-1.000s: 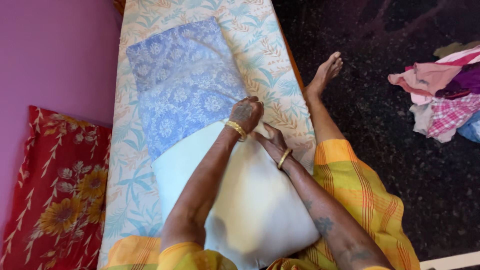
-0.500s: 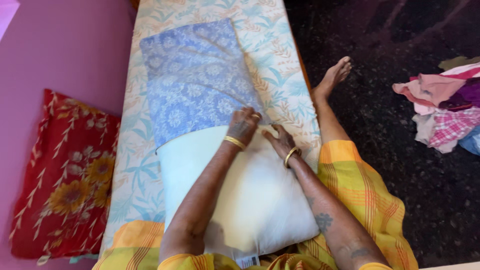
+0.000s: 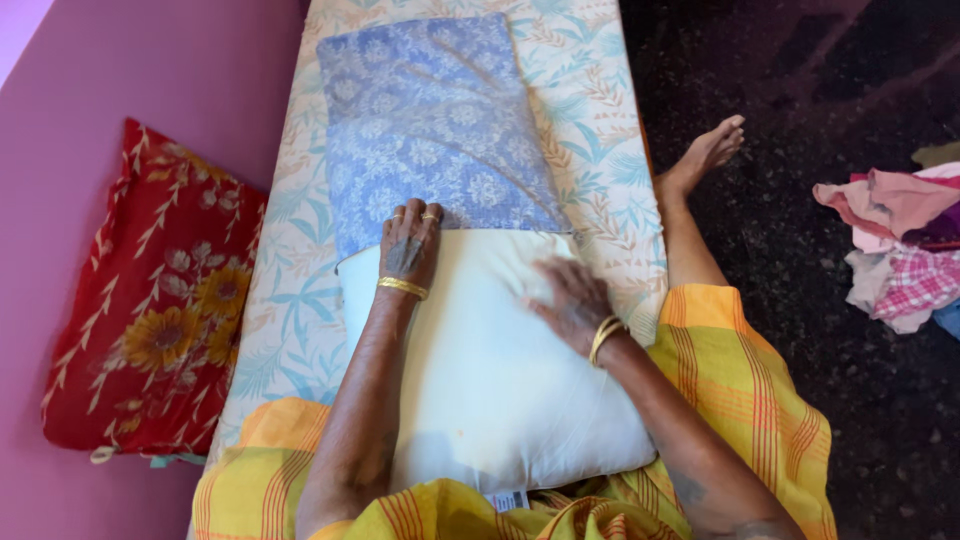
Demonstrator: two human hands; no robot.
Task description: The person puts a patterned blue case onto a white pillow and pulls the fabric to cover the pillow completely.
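**Caller:** At the near end of the white pillow (image 3: 490, 370), we've got it lying across our lap, long axis running away from us up the leaf-print mattress (image 3: 590, 130).

**Partner:** And the blue floral pillowcase (image 3: 435, 120) sits just beyond the pillow's far edge, its open mouth meeting that edge. Only a sliver of the pillow looks tucked in, as we read it.

**Caller:** Left hand (image 3: 408, 245) is right on that seam, at the pillow's far left corner. Fingers curled down over the case's hem, narrow; whether it's pinching cloth we cannot tell from up here.

**Partner:** Right hand (image 3: 570, 300)?

**Caller:** Blurred, spread wide and flat on the pillow's top face, toward its right side and a touch nearer us than the seam. Holding nothing, as far as we can make out.

**Partner:** So from both hands the case lies straight ahead, away from us, along the pillow's length. Left hand's the closer one to the hem.

**Caller:** Agreed. Case and pillow are lined up on the same axis, with the case skewed slightly leftward at its far end.

**Partner:** Off to the pillow's left, a red flowered cushion (image 3: 150, 300) against the pink wall (image 3: 150, 70). To its right, across the dark floor (image 3: 820, 400), a heap of clothes (image 3: 895, 245), well apart.
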